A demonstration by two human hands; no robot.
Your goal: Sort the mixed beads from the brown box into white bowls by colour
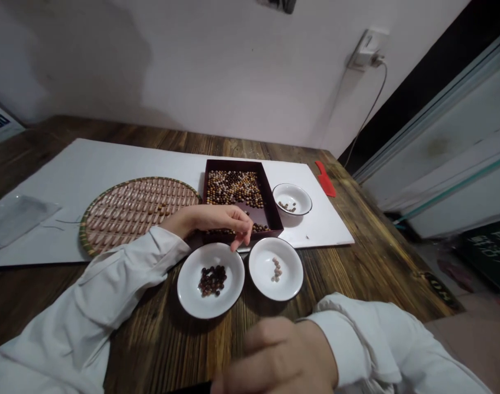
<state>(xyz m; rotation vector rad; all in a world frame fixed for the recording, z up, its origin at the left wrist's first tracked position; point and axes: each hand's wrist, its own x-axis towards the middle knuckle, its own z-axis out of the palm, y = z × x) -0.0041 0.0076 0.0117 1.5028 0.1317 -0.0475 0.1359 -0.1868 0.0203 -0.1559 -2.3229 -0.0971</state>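
My left hand (pixel 217 221) reaches across the near end of a dark red tray (pixel 271 203) full of mixed brown and cream beads. Its fingers are curled and pinched together just above the rim of a white bowl (pixel 192 284) that holds dark brown beads. What the fingertips hold is too small to make out. A second white bowl (pixel 289 268) with a few pale beads stands to the right of it. My right hand (pixel 278 358) rests blurred at the near table edge, fingers curled.
A round woven tray (pixel 122 213) lies left of the red tray on a white board (pixel 89 164). A third white bowl (pixel 301 194) with a few beads sits right of the tray. A red comb (pixel 325 178) lies at the back right. A clear plastic bag (pixel 12 219) lies at the left.
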